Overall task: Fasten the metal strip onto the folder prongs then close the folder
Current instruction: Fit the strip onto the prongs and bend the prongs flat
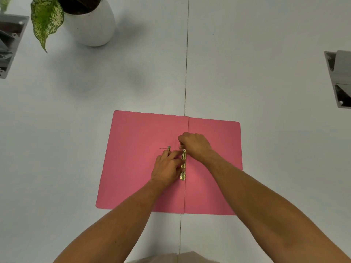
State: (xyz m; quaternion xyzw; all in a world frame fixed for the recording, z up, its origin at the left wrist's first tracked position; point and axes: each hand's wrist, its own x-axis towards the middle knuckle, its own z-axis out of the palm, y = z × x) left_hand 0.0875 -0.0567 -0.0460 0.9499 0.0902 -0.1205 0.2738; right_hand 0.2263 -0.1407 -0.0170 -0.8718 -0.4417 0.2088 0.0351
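A pink folder (pixel 133 168) lies open and flat on the white table. Along its centre fold sits a brass-coloured metal strip (pixel 183 164), running near to far. My left hand (pixel 167 168) rests on the left flap with its fingers on the middle of the strip. My right hand (pixel 195 145) reaches across from the right, its fingertips pinched at the strip's far end, where a thin prong seems to stand. A small metal piece (pixel 168 148) with a thin wire-like prong lies on the left flap just beyond my left hand.
A white plant pot (pixel 93 27) with a speckled green leaf (pixel 45 21) stands at the far left. Grey cable openings are set into the table at the left edge (pixel 9 44) and the right edge (pixel 338 78). A seam (pixel 187 63) runs down the table's middle.
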